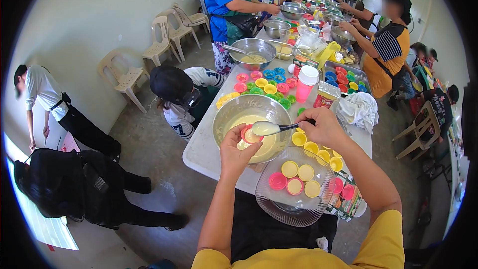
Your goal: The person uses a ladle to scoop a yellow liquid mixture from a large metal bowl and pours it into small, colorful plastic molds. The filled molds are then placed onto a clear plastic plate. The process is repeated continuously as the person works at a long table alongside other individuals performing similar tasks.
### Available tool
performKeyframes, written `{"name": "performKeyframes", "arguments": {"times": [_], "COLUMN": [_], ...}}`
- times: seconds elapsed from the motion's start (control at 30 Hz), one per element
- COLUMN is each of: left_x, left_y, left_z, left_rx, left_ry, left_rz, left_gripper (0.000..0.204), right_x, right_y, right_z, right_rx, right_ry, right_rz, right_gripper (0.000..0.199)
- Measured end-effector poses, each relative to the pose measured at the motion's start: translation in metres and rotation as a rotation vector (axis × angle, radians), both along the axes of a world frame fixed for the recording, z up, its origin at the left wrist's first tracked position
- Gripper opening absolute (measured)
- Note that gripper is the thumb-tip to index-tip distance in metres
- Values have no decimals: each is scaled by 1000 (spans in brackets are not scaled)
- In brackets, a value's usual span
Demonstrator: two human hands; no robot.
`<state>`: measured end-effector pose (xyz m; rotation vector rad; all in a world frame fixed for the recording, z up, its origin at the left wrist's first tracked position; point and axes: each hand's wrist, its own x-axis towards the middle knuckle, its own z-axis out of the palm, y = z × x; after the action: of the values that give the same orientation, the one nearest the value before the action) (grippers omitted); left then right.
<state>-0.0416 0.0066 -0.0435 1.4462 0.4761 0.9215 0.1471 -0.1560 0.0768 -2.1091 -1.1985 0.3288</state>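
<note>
My left hand point(236, 150) holds a small pink-red cup point(252, 133) with pale batter in it, above a large steel mixing bowl point(224, 124) of cream-coloured batter. In my right hand point(318, 125) is the black handle of a spoon point(266, 128); its bowl carries batter and sits at the cup's rim. Below my right forearm, a clear ribbed plastic tray point(323, 167) bears several yellow and pink cups, most of them filled with batter. One pink cup point(278, 181) there looks unfilled. Yellow cups point(311, 148) stand in a group just right of the mixing bowl.
Pink, blue, green and yellow cups point(270, 88) cluster beyond the bowl. Nearby stand a pink bottle with a white lid point(306, 83), a crumpled white cloth point(357, 111) and another steel bowl point(253, 52). A person in a dark cap point(174, 89) crouches at the table's left edge; others work farther along.
</note>
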Motion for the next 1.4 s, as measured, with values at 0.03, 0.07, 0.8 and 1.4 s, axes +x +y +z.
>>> {"name": "performKeyframes", "arguments": {"times": [0.03,0.07,0.8,1.4], "left_x": [-1,-2,-51,-42], "left_y": [1,1,10,-1], "left_z": [0,0,15,18], "left_rx": [-2,-5,33,-14], "left_ry": [3,7,17,-33], "left_rz": [-7,-7,113,79], "left_gripper": [69,69,64,64], "right_x": [3,6,6,27], "right_y": [-1,-1,69,-13], "right_z": [-1,-1,-94,-50], "right_rx": [-14,-28,-123,-75], "right_ry": [23,47,-698,62], "right_rz": [-1,-3,249,11], "right_gripper": [13,13,7,15]}}
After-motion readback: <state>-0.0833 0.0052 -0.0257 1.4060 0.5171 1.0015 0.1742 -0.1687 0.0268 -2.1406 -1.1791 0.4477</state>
